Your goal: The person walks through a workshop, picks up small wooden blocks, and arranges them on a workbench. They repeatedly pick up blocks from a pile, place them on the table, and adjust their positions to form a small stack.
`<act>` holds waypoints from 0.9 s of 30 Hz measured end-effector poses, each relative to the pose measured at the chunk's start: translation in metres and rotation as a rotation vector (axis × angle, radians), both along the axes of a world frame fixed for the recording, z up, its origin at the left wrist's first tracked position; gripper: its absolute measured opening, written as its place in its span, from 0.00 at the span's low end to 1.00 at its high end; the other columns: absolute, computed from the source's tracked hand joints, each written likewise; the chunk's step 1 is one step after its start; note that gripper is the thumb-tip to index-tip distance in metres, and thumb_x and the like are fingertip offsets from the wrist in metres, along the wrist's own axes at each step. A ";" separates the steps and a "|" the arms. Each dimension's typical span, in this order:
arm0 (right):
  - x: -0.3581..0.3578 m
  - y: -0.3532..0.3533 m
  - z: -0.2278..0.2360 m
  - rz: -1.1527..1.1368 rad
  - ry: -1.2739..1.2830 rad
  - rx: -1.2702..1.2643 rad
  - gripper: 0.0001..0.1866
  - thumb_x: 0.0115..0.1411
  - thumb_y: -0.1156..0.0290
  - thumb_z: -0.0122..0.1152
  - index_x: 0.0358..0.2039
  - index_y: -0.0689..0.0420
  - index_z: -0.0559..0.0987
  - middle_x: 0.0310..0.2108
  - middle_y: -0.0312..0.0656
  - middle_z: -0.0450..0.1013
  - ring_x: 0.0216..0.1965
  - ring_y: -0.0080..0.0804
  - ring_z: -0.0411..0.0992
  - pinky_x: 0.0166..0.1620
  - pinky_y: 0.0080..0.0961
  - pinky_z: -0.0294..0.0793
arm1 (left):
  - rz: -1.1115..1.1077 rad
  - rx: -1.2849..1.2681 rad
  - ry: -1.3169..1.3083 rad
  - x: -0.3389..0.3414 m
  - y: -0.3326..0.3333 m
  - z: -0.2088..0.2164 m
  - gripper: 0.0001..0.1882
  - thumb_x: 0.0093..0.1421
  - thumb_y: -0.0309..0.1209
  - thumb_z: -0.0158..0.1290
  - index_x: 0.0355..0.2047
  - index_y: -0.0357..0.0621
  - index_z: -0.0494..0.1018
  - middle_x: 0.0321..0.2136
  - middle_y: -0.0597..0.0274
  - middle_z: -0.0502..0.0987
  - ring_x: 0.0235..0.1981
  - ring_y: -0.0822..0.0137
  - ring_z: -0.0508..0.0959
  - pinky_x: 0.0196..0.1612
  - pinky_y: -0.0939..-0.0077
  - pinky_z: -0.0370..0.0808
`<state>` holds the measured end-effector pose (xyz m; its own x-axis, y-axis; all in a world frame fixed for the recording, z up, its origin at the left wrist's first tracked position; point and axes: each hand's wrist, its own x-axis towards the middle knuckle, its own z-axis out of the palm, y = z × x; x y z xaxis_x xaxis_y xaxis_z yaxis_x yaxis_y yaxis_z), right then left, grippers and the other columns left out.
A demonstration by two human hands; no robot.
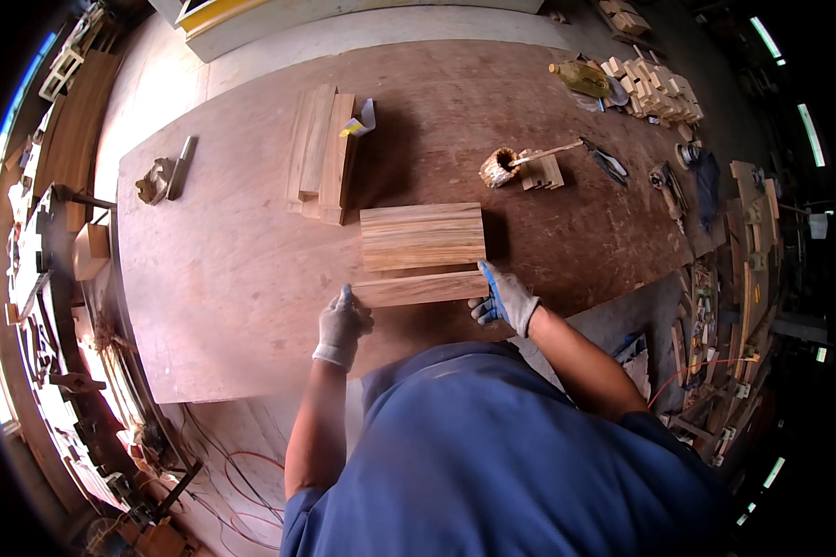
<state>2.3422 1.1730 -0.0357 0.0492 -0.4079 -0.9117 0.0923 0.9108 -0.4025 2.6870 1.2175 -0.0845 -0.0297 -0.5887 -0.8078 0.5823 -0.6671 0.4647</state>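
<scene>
Between my two gloved hands a narrow wooden board (420,290) lies crosswise, close to the near side of a wider wooden block (422,238) with striped grain. My left hand (344,327), in a grey glove, grips the board's left end with the thumb side up. At the other end my right hand (503,299), in a grey glove with blue on the fingers, closes on the board's right end. A slim dark gap separates board and block. Whether the board rests on the table or is held just above it, I cannot tell.
Several wooden boards (314,158) lie stacked beyond the block, with a paper strip (362,121) on them. A glue pot (500,169) with a brush stands by small wood pieces (541,173). Wood offcuts (659,91) and a bottle (581,78) occupy the far right of the table (223,269).
</scene>
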 end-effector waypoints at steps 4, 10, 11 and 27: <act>-0.007 -0.001 -0.015 -0.026 0.039 -0.004 0.34 0.68 0.39 0.58 0.56 0.58 0.73 0.30 0.50 0.79 0.22 0.36 0.80 0.25 0.33 0.83 | 0.028 0.015 -0.084 -0.016 -0.005 -0.015 0.17 0.73 0.43 0.53 0.36 0.41 0.74 0.22 0.59 0.75 0.18 0.64 0.75 0.21 0.69 0.74; -0.004 -0.001 -0.008 0.033 0.261 -0.200 0.21 0.71 0.51 0.59 0.49 0.58 0.79 0.33 0.44 0.80 0.27 0.31 0.80 0.28 0.29 0.82 | -0.027 0.023 -0.296 -0.035 -0.020 0.010 0.14 0.74 0.37 0.52 0.46 0.37 0.77 0.29 0.60 0.78 0.22 0.64 0.79 0.25 0.68 0.78; -0.007 0.001 -0.015 0.072 0.296 -0.225 0.19 0.71 0.54 0.60 0.49 0.57 0.80 0.34 0.44 0.80 0.28 0.30 0.80 0.28 0.27 0.81 | -0.042 0.001 -0.282 -0.036 -0.021 0.004 0.14 0.74 0.36 0.51 0.50 0.38 0.76 0.28 0.61 0.78 0.22 0.65 0.78 0.25 0.69 0.77; -0.006 0.002 -0.003 0.487 0.617 -0.523 0.29 0.60 0.70 0.68 0.63 0.58 0.76 0.52 0.52 0.81 0.50 0.39 0.81 0.56 0.33 0.78 | -0.229 -0.328 -0.562 -0.032 -0.005 -0.024 0.23 0.75 0.30 0.48 0.66 0.33 0.69 0.55 0.55 0.80 0.50 0.71 0.77 0.54 0.76 0.74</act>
